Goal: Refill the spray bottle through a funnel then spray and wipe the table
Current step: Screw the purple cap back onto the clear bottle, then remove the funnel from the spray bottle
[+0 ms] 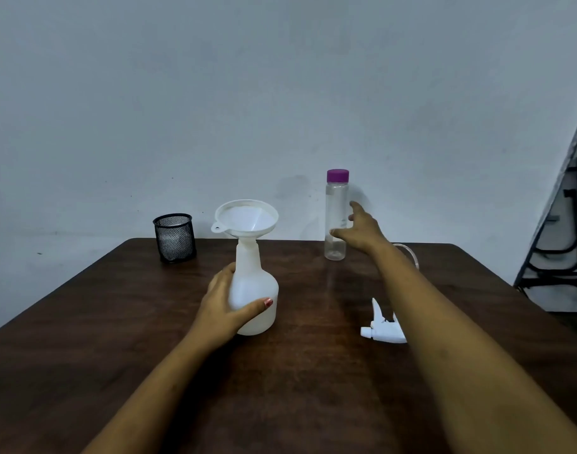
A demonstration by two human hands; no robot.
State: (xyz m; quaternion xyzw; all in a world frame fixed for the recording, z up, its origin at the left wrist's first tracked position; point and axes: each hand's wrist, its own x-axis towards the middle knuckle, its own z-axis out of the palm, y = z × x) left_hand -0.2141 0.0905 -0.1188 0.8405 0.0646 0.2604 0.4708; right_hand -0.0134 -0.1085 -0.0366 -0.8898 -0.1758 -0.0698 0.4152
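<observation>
The right hand (362, 232) has its fingers spread, thumb toward the clear bottle (336, 217), just beside its wall; contact cannot be confirmed. The bottle stands upright, purple cap on, long axis vertical, directly left of those fingers, so the right hand is the nearer one. The left hand (226, 304) wraps the base of the white spray bottle (252, 290), which carries the funnel (246, 219) in its neck. The trigger head (382, 329) lies on the table (116, 322), beneath the right forearm.

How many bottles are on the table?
2: the white spray bottle with the funnel sits center, held by the left hand; the clear purple-capped bottle stands farther back right.
</observation>
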